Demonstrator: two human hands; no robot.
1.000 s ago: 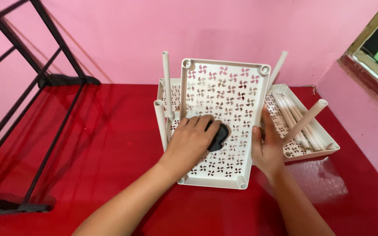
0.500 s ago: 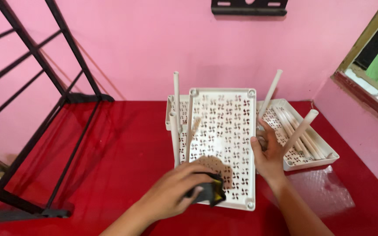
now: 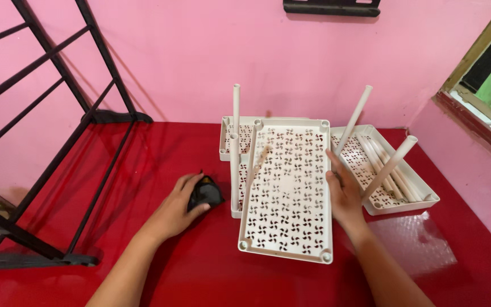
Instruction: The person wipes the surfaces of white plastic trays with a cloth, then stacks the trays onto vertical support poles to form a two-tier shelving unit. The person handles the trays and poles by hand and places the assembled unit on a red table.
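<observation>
Shelf tray [image 3: 288, 193] – cream, pinwheel cutouts; floor [image 3: 160, 159] red; wall [image 3: 200, 57] pink; rack [image 3: 58, 113] black.

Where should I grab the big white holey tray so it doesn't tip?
Probably by its two long side rims, one hand from each side. The white tray leans tilted on the trays beneath, and its raised rim gives fingers an edge. The right hand already holds the right rim.
</observation>
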